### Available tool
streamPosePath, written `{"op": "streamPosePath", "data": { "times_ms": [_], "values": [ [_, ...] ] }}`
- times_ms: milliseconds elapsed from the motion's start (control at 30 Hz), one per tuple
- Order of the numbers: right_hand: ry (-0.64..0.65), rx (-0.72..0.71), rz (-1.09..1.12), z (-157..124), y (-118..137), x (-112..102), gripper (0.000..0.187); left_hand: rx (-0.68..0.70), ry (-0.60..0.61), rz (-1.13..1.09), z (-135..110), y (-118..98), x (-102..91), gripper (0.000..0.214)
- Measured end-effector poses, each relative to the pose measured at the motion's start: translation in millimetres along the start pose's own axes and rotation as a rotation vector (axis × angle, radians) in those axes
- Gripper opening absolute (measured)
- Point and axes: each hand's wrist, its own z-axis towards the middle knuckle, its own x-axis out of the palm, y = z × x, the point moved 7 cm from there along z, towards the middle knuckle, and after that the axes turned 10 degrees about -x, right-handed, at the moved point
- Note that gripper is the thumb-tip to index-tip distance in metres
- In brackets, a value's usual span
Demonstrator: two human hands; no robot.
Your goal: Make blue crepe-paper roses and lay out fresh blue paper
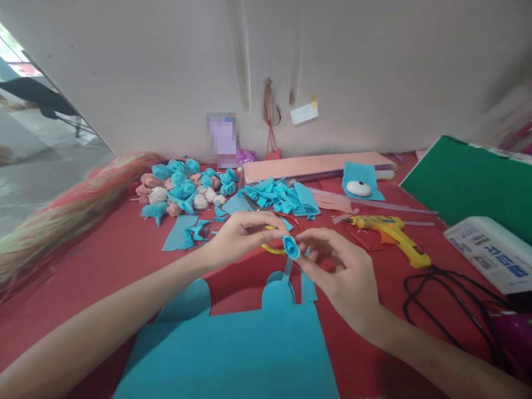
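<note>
A small rolled blue paper rose (291,247) is held up between my two hands, over the middle of the table. My left hand (245,234) pinches its upper left edge between thumb and fingertips. From the other side, my right hand (343,269) grips it with thumb and fingers, the fingers bent. Beneath it lies a large cut blue sheet (233,354) with rounded tabs, and a narrow pale strip (287,269) shows just under the rose. Behind my hands are scissors (272,250) with a red and yellow handle, partly hidden by my left hand.
Finished blue, pink and white roses (183,188) are heaped at back left, beside blue paper scraps (274,194). A yellow glue gun (390,230) lies on the right, its black cord (440,277) looping forward. A green board (477,183) and white package (486,249) border the right side.
</note>
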Motion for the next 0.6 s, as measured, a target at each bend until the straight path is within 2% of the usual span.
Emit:
{"op": "streamPosePath", "data": {
  "times_ms": [167,600],
  "values": [
    [0.006,-0.026,0.0,0.6,2.8,-1.0,0.014,-0.031,0.072,-0.023,-4.1,-2.9,11.1,0.013],
    [0.007,-0.024,-0.007,-0.2,1.2,-1.9,0.017,-0.096,0.069,-0.084,-3.6,1.5,11.2,0.011]
  ]
}}
